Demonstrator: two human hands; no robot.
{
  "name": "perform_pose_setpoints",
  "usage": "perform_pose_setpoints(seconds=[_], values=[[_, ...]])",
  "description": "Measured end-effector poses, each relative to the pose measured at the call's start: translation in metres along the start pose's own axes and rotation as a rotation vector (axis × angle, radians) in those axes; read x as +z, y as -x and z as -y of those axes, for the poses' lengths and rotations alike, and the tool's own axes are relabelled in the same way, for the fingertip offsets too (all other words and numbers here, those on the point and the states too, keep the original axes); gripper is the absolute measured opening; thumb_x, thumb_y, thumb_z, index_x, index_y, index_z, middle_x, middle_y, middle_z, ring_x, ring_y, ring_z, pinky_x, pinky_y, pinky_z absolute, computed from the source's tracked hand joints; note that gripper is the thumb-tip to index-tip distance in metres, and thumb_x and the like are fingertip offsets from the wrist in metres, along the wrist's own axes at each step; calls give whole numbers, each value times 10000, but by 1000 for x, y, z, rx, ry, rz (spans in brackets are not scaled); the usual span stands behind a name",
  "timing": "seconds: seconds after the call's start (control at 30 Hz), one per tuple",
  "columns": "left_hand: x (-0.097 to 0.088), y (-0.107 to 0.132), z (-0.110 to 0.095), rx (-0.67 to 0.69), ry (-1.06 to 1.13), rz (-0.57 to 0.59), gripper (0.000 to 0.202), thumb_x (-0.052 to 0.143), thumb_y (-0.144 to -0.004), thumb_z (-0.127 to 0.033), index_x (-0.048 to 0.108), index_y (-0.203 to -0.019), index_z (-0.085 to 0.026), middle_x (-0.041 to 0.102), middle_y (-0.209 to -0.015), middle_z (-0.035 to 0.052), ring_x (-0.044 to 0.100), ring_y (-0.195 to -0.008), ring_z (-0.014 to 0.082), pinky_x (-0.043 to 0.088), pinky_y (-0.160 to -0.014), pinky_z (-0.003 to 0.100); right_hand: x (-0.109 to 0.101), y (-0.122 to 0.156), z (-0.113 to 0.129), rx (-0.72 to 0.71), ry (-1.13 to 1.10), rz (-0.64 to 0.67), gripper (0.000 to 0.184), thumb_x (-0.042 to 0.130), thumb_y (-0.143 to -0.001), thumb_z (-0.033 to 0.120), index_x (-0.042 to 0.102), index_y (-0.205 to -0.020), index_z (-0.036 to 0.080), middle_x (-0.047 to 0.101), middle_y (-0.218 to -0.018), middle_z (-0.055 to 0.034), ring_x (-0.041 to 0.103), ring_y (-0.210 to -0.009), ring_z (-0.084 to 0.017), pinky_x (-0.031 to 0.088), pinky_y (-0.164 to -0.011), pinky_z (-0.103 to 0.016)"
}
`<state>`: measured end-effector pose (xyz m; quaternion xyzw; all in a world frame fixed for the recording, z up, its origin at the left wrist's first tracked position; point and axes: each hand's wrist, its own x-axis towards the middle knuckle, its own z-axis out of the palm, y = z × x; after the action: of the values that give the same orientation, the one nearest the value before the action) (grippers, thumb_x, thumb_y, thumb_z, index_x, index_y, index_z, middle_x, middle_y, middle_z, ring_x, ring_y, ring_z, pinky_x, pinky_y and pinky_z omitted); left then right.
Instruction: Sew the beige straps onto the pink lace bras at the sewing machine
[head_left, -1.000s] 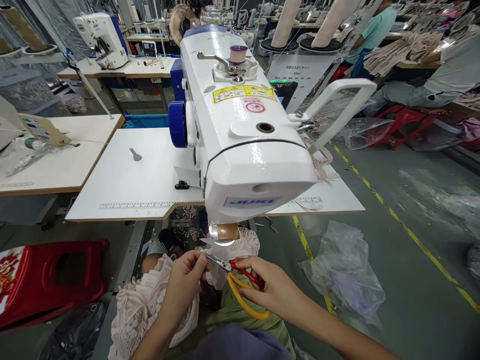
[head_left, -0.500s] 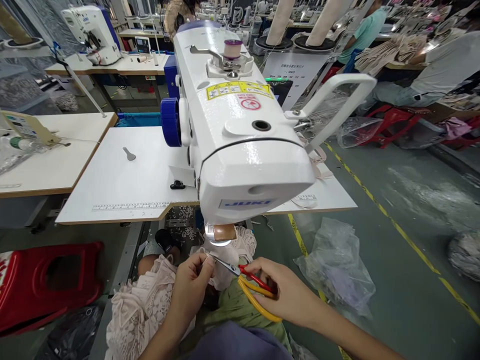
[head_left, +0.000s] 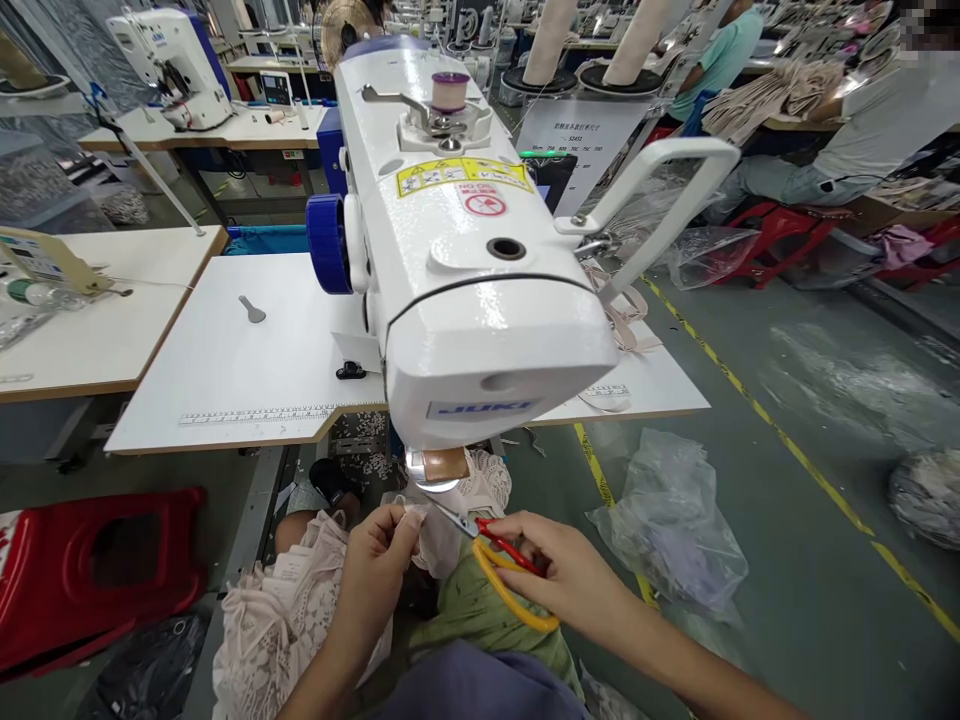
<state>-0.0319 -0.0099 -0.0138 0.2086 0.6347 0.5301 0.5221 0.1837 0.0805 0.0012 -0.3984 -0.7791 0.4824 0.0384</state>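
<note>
My left hand (head_left: 375, 570) pinches an edge of pale pink lace fabric (head_left: 281, 625) that lies bunched in my lap, below the head of a white sewing machine (head_left: 465, 260). My right hand (head_left: 570, 580) grips red-and-yellow-handled scissors (head_left: 499, 565). Their blades point left and meet the fabric right at my left fingertips. More lace (head_left: 484, 480) hangs under the machine's needle end.
The white sewing table (head_left: 247, 370) carries a printed ruler along its front edge. A red plastic stool (head_left: 90, 565) stands on the left, clear plastic bags (head_left: 667, 520) lie on the floor at right. Other people sit at benches far right.
The view drifted slightly; both hands stayed together under the machine head, with the scissors' blades still at the fabric edge held by my left fingers.
</note>
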Motion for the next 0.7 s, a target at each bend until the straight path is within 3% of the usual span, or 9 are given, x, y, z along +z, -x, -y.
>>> perform_pose_setpoints(seconds=[0.07,0.17,0.3,0.37,0.43,0.47,0.53,0.63,0.7], values=[[-1,1,2,-24,71,4,408,669,-797,-521,508,-642,-180,400,-534,-71,264,-481,55,205,-434,179,-10,2,-8,26,51,-33,278,610,-833,331,656,-1097,257,690,-852,-19,611,-649,-163,454,-563,-249],[-2,1,5,-46,174,10,398,665,-796,-528,506,-676,-184,377,-527,-81,252,-478,51,197,-441,178,-42,-10,-28,29,218,-112,267,594,-852,369,657,-1086,258,690,-798,-22,628,-651,-188,483,-586,-280],[0,1,2,-65,231,31,399,671,-790,-527,506,-680,-181,410,-546,-75,287,-470,43,210,-442,175,-94,-42,-49,-58,542,-446,359,525,-915,400,619,-1193,193,694,-1062,-138,657,-927,-297,521,-788,-410],[2,3,-4,-77,226,54,398,644,-815,-529,524,-683,-173,444,-550,-64,321,-465,43,228,-442,175,-100,-50,-43,-170,656,-629,375,509,-929,396,607,-1198,154,657,-1147,-188,616,-1046,-340,490,-887,-481],[5,5,-11,-103,173,126,389,574,-860,-523,541,-702,-168,482,-552,-52,356,-455,44,266,-453,175,-83,-48,-25,-349,648,-659,356,526,-933,401,604,-1180,158,666,-1113,-175,614,-1047,-314,491,-905,-460],[7,6,-16,-123,129,185,378,542,-872,-513,547,-718,-168,508,-558,-45,364,-441,44,278,-453,178,-68,-45,-14,-456,605,-566,325,543,-933,389,605,-1173,179,681,-1081,-143,628,-1012,-274,509,-878,-406],[9,5,-25,-172,3,332,340,521,-863,-487,561,-751,-169,567,-576,-27,368,-394,47,271,-426,190,-31,-40,6,-694,544,-234,300,544,-937,378,615,-1178,214,673,-1155,-109,626,-1029,-235,511,-865,-339],[5,1,-35,-203,-175,451,324,543,-848,-456,569,-694,-172,583,-529,-12,353,-342,68,242,-389,214,4,-44,14,-701,463,-26,280,391,-1005,285,656,-1082,237,717,-998,-50,643,-868,-174,492,-730,-257],[-3,0,-32,-75,-275,313,319,568,-852,-447,583,-681,-179,623,-600,9,468,-444,103,358,-470,232,4,-53,4,-623,393,-90,310,365,-1010,285,668,-1018,219,712,-881,-49,627,-773,-171,463,-664,-260]])
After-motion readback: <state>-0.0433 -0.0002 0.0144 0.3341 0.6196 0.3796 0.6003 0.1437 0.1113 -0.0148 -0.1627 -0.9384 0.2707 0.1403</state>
